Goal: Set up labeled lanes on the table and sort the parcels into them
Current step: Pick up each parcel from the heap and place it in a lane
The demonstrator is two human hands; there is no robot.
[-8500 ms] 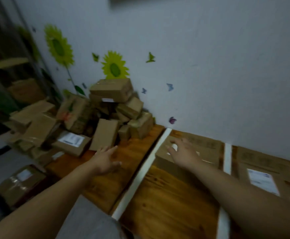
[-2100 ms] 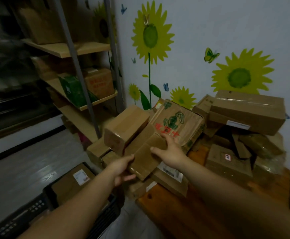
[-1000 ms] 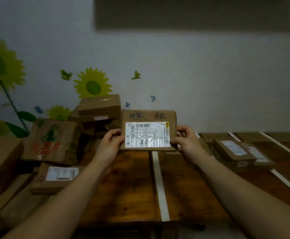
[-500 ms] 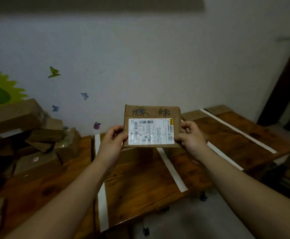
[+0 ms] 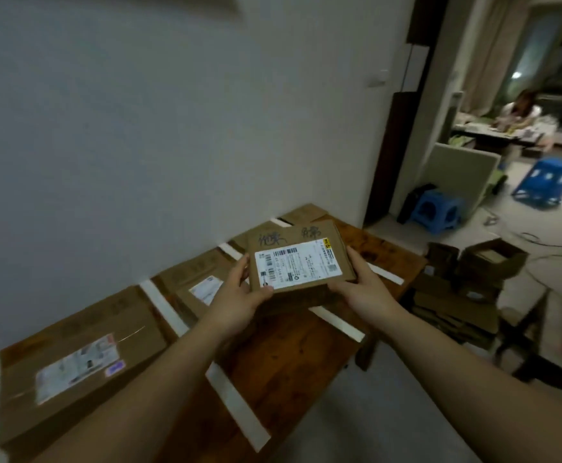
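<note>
as white tape strips (image 5: pixel 236 406) already divide the table (image 5: pixel 283 355) into lanes and sorted parcels (image 5: pixel 75 355) lie in some, my left hand (image 5: pixel 236 305) and right hand (image 5: pixel 366 292) grip another labeled parcel (image 5: pixel 298 262) above the table, not yet placed

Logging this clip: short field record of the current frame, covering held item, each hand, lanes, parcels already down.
held: cardboard parcel, white label toward the camera
left hand: grips its left edge
right hand: grips its right edge
table: wooden, split into lanes by white tape strips
placed: large parcel in leftmost visible lane; smaller parcel in next lane
status: cardboard parcel above the table, not set down
</note>
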